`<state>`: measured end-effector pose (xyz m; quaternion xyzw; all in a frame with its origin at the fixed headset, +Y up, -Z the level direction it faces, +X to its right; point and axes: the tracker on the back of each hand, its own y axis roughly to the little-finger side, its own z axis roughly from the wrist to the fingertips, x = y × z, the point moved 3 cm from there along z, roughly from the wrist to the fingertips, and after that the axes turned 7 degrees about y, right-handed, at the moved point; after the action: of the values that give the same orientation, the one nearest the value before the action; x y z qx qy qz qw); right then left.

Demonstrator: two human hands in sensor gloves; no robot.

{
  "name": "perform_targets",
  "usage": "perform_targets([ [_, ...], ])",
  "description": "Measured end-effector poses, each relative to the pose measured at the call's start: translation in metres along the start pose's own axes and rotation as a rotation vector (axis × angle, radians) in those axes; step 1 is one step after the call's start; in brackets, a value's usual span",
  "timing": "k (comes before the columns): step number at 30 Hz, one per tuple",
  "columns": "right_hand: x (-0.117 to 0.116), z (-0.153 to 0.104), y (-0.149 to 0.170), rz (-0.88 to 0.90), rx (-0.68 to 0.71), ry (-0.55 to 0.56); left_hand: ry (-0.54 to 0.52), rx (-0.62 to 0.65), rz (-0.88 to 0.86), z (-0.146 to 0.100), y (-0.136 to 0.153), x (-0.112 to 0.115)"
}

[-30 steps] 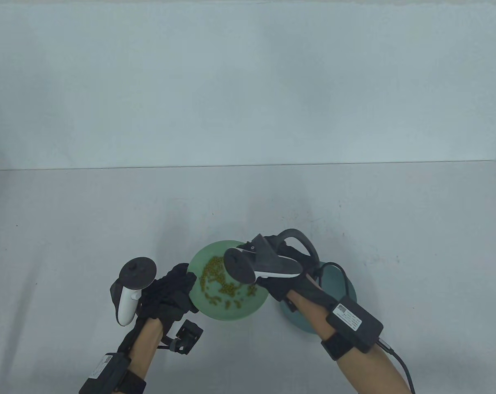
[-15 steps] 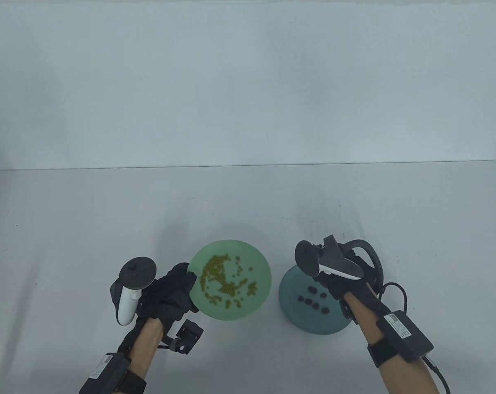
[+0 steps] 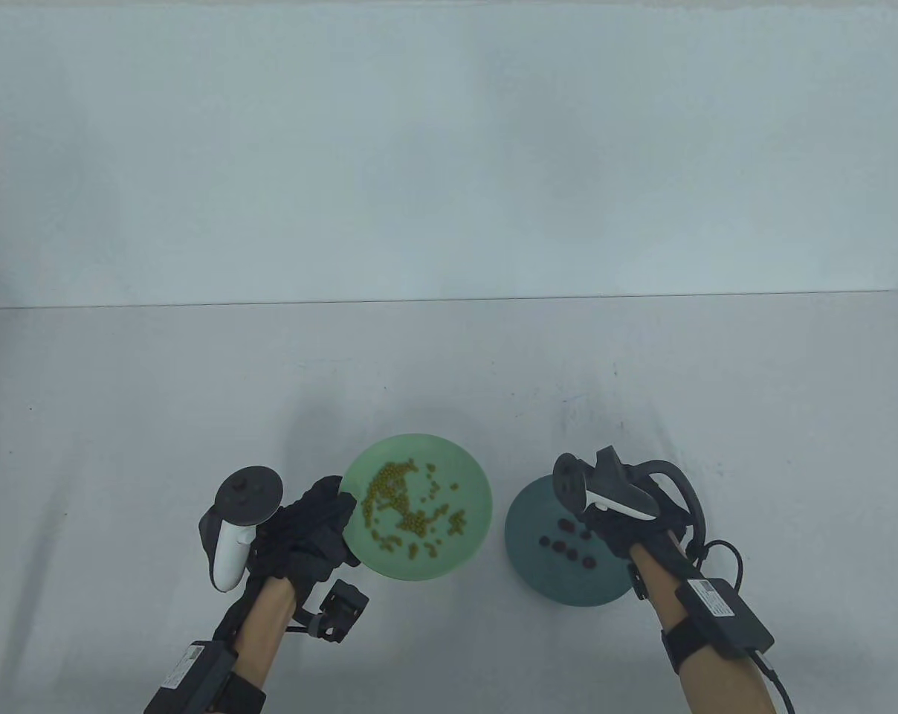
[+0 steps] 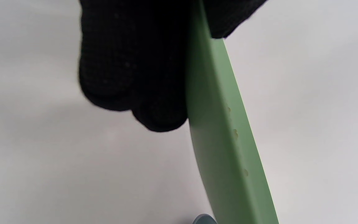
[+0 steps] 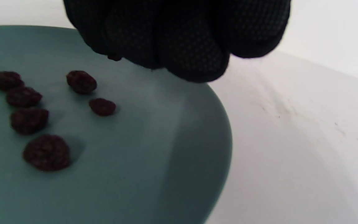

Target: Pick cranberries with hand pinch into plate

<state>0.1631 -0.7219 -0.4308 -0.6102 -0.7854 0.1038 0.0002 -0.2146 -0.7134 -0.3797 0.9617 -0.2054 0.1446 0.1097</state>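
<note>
A teal plate [image 3: 532, 576] at the right holds several dark red cranberries [image 3: 559, 549]; they also show in the right wrist view [image 5: 29, 119] on the teal plate [image 5: 166, 140]. My right hand [image 3: 605, 524] hovers over the plate's right part. Its fingers [image 5: 166, 46] are bunched together, and a small dark red cranberry [image 5: 114, 57] peeks out under them. A green plate [image 3: 464, 467] at the centre carries many small yellow-green beans [image 3: 408, 513]. My left hand [image 3: 341, 509] grips its left rim, fingers [image 4: 135, 77] under the edge of the green plate [image 4: 225, 149].
The white table [image 3: 159, 416] stretches around both plates. Its back edge meets a pale wall [image 3: 449, 149]. A black cable runs from my right wrist box [image 3: 724, 606] toward the bottom edge.
My right hand has moved from over the green plate to the right, over the teal plate, and now sits slightly further right. My left hand and the green plate have not moved.
</note>
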Motion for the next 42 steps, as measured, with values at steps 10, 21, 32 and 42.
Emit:
perform_targets([
  [10,-0.009,0.006,-0.005,-0.009,0.0,-0.027,0.002,-0.001,0.0,0.0,0.0,0.0],
  [21,0.043,-0.019,0.008,0.039,0.008,0.111,0.008,-0.002,-0.01,-0.001,0.0,0.001],
  [32,0.083,-0.094,0.006,0.157,0.177,0.341,0.003,-0.008,-0.042,-0.001,0.002,-0.001],
  [42,0.065,-0.123,0.002,0.189,0.273,0.431,-0.006,-0.042,-0.043,0.001,0.01,-0.004],
])
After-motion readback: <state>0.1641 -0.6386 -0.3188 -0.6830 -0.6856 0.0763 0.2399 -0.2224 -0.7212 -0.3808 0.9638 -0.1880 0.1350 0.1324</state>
